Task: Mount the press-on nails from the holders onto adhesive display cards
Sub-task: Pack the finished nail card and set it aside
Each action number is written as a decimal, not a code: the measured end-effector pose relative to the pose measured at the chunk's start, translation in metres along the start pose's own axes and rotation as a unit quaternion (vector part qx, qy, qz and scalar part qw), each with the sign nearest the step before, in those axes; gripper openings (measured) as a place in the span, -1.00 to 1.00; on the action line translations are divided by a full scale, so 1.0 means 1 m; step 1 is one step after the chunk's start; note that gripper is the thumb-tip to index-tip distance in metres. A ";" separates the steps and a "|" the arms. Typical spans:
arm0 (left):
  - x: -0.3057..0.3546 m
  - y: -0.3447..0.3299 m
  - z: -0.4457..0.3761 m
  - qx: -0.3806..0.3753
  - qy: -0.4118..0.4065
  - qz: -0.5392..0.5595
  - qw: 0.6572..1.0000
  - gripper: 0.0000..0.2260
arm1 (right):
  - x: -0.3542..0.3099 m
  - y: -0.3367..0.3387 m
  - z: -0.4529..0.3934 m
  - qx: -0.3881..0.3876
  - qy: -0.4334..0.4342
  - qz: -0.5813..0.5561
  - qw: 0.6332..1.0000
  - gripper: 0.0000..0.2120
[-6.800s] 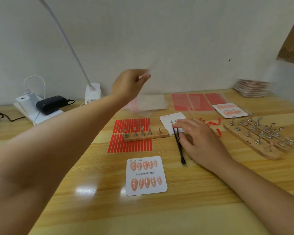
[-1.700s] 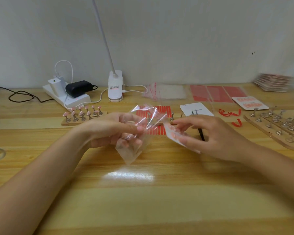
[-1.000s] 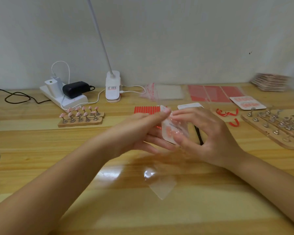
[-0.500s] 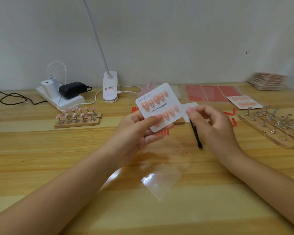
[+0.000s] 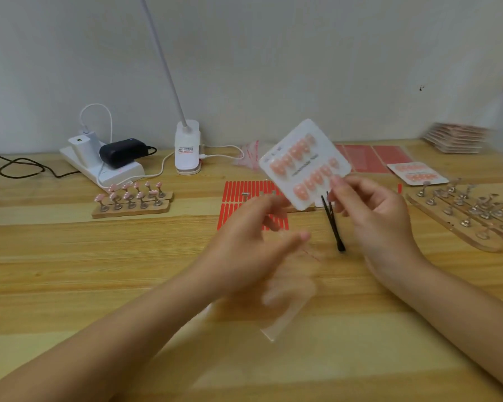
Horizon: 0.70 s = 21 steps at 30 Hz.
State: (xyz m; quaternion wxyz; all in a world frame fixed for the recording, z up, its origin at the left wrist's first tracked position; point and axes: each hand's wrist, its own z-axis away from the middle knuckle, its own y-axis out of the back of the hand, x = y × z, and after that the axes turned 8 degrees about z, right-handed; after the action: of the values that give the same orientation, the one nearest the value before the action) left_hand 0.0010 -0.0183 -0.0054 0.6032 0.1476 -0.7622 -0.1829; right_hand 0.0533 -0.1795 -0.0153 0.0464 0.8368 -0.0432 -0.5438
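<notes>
Display card (image 5: 304,163): white, rounded corners, two rows peach nails, print blurred, unreadable. Right hand (image 5: 372,216) pinches card edge. Left hand (image 5: 253,242) loosely spread, blurred, holding nothing.

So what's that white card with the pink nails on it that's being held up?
The display card is a white square with rounded corners, looking like stiff card. Two rows of peach-pink press-on nails sit on it, with a blurred line of print between them. It is held up tilted above the table; the right hand pinches its lower right edge. The left hand hovers beside it.
</notes>
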 end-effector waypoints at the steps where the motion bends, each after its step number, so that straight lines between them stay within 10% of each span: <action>1: -0.001 -0.002 0.005 -0.016 -0.039 -0.150 0.988 -0.63 | 0.002 0.002 -0.002 0.023 -0.013 -0.004 1.000 -0.84; 6: 0.002 -0.016 0.021 -0.103 -0.094 -0.412 0.901 -0.43 | 0.011 0.012 -0.007 0.085 -0.070 0.010 0.994 -0.80; 13: 0.001 0.004 0.013 -0.133 -0.121 -0.327 0.928 -0.77 | 0.012 0.013 -0.006 0.084 -0.068 0.017 0.994 -0.79; 21: 0.016 0.045 -0.007 0.045 -0.085 -0.064 0.993 -0.91 | 0.008 0.013 -0.004 0.085 -0.088 -0.036 0.992 -0.74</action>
State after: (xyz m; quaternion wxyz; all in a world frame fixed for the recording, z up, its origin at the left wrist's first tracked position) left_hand 0.0042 0.0136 0.0303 0.5163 0.2072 -0.8070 -0.1981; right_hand 0.0604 -0.1928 -0.0192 -0.0488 0.7875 -0.0627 -0.6111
